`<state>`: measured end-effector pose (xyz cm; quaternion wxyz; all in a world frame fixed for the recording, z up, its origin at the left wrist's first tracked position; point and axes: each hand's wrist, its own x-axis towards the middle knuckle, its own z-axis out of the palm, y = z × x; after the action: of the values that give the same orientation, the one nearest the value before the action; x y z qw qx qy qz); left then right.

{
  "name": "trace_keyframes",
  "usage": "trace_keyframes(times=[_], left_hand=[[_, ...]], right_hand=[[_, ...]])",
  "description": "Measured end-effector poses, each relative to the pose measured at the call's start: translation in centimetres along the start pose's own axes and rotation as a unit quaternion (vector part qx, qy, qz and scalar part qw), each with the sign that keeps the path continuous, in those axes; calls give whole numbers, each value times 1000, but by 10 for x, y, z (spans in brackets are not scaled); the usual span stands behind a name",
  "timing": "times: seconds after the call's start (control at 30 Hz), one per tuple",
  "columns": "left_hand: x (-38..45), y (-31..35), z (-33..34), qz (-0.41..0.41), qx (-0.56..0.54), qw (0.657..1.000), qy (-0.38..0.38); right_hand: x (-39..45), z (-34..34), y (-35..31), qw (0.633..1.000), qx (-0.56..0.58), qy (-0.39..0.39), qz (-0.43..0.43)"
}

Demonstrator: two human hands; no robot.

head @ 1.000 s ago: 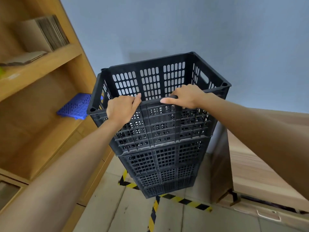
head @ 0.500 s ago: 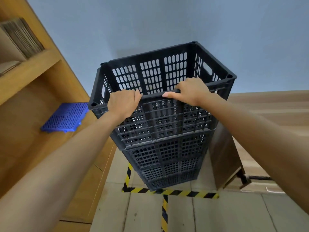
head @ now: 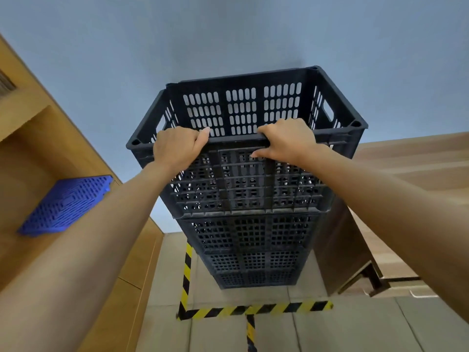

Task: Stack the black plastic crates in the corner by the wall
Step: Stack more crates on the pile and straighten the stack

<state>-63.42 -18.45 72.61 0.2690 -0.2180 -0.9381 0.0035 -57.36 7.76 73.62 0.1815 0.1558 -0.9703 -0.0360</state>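
You've got four black crates [head: 243,189] in one stack, counted by the visible tiers: the top crate [head: 241,110] plus three below it. Lowest tiers are small and dark, so four is what you can make out. Two hands on the top crate's near rim: your left hand [head: 177,148] and your right hand [head: 286,139], each curled over the edge. One blue slatted panel [head: 66,204] on the wooden shelf unit [head: 30,138] at your left. One wooden cabinet [head: 406,174] at your right. Hazard tape [head: 253,307] on the floor: three yellow-black strips, meeting near the stack's base.
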Motion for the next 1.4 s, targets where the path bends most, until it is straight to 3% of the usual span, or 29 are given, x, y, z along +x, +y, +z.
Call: trace_keyframes(times=[0.2, 0.7, 1.23, 1.4], left_hand=[[2, 2, -1, 64, -46, 997, -2], [29, 80, 11, -15, 23, 1000, 16], [45, -1, 29, 53, 46, 994, 85], [52, -38, 36, 78, 30, 994, 66]], right_hand=[[10, -2, 13, 1000, 8, -18, -15], [28, 9, 99, 998, 26, 4, -64], [52, 28, 40, 1000, 18, 4, 7], [66, 32, 10, 999, 11, 17, 33]])
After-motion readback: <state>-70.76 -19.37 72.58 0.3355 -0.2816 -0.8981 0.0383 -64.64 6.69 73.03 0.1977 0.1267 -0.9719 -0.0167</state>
